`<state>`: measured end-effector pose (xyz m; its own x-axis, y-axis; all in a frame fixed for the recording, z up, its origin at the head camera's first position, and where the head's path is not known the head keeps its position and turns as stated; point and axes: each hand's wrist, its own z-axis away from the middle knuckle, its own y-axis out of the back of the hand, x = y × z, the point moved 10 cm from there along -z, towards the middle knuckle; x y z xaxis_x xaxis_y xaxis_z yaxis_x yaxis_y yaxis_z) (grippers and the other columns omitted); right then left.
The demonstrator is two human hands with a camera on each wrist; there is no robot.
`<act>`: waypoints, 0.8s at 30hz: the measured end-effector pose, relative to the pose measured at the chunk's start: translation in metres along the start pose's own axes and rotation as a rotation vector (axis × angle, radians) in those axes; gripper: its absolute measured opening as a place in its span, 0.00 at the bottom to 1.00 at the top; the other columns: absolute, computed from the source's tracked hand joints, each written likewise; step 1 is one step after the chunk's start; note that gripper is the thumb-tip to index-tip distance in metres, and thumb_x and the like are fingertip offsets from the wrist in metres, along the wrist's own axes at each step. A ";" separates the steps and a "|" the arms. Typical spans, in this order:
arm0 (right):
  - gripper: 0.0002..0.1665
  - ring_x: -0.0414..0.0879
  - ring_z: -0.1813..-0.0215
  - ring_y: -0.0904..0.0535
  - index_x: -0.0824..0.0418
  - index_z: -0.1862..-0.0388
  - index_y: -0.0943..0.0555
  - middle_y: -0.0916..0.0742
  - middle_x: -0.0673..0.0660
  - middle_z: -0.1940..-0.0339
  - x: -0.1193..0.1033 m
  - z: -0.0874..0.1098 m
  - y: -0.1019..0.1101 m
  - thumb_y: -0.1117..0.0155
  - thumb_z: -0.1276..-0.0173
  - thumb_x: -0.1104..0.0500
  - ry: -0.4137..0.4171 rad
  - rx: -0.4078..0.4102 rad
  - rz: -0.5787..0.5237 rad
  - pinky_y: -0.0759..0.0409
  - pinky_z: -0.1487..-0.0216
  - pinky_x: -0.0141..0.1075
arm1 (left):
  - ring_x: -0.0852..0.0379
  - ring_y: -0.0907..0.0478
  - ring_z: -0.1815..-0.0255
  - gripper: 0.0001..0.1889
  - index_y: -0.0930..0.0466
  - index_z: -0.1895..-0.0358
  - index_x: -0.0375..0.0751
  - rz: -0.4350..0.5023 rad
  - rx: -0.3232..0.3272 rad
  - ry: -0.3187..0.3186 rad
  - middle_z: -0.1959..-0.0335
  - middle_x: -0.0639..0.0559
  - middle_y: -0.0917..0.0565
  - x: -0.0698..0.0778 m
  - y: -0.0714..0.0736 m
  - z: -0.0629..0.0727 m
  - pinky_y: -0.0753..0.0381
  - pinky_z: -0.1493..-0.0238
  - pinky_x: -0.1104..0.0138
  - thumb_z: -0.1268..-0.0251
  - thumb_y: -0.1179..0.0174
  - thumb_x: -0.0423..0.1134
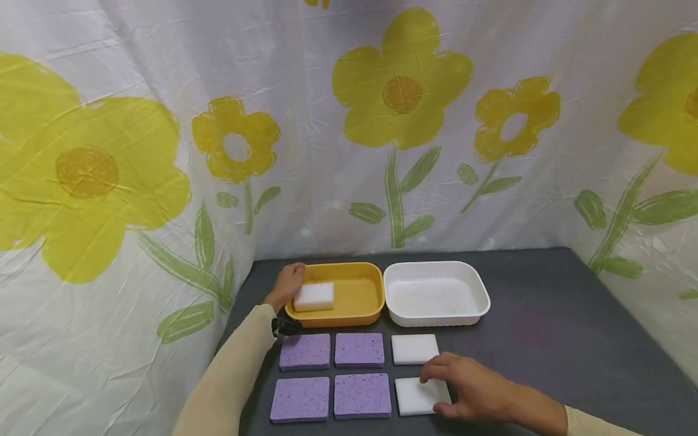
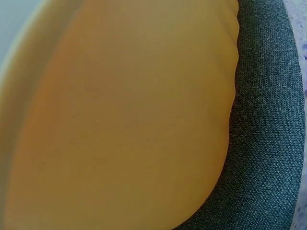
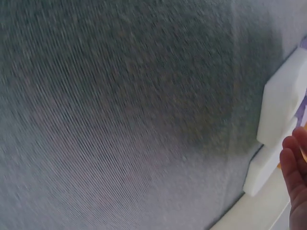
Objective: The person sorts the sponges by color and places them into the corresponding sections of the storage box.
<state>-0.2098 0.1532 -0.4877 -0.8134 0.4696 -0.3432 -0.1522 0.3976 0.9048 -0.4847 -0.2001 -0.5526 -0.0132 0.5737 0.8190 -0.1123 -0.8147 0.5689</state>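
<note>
My left hand (image 1: 287,284) grips the left end of the yellow tray (image 1: 357,297), its fingers over the rim; the thumb is hidden. Inside that tray, at its left, lies a white sponge (image 1: 314,297). Only the tray's outer wall (image 2: 124,120) fills most of the left wrist view. Over the front white sponge (image 1: 417,398) hovers my right hand (image 1: 471,387), thumb and fingers spread apart; contact cannot be told. Just behind is another white sponge (image 1: 411,349). The right wrist view catches fingers (image 3: 290,172) beside the two white sponges (image 3: 283,103) at its right edge.
A white tray (image 1: 436,297) stands close against the yellow tray's right side. Several purple sponges (image 1: 360,396) lie in two rows left of the white ones on the dark tabletop (image 1: 545,339). A flowered curtain (image 1: 327,200) hangs behind and on both sides.
</note>
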 end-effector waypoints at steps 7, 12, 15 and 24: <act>0.27 0.38 0.44 0.18 0.49 0.45 0.15 0.12 0.46 0.44 -0.006 0.007 -0.005 0.14 0.42 0.56 0.063 0.055 0.022 0.15 0.48 0.33 | 0.33 0.28 0.22 0.28 0.34 0.17 0.31 0.001 0.002 0.006 0.21 0.31 0.28 0.002 0.000 0.004 0.31 0.20 0.39 0.05 0.64 0.44; 0.26 0.39 0.44 0.19 0.48 0.47 0.14 0.12 0.47 0.43 -0.006 0.008 -0.007 0.12 0.43 0.56 0.082 0.084 0.042 0.17 0.48 0.31 | 0.33 0.29 0.22 0.28 0.34 0.17 0.32 0.004 0.006 0.011 0.21 0.31 0.28 0.003 0.001 0.004 0.31 0.20 0.39 0.05 0.64 0.44; 0.26 0.39 0.44 0.19 0.47 0.48 0.14 0.13 0.48 0.42 -0.006 0.009 -0.008 0.11 0.44 0.57 0.084 0.092 0.052 0.17 0.48 0.31 | 0.33 0.29 0.21 0.28 0.34 0.17 0.32 -0.004 0.003 0.018 0.20 0.31 0.28 0.002 0.000 0.003 0.32 0.19 0.39 0.05 0.65 0.44; 0.27 0.40 0.42 0.20 0.44 0.49 0.14 0.14 0.46 0.41 -0.002 0.012 -0.013 0.11 0.46 0.56 0.037 0.103 0.052 0.15 0.47 0.36 | 0.33 0.29 0.21 0.28 0.34 0.17 0.33 -0.004 0.003 0.031 0.19 0.32 0.29 0.001 -0.001 0.002 0.33 0.18 0.39 0.05 0.65 0.45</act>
<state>-0.1997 0.1563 -0.5016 -0.8391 0.4630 -0.2855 -0.0528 0.4531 0.8899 -0.4822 -0.1994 -0.5522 -0.0438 0.5793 0.8139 -0.1094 -0.8126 0.5725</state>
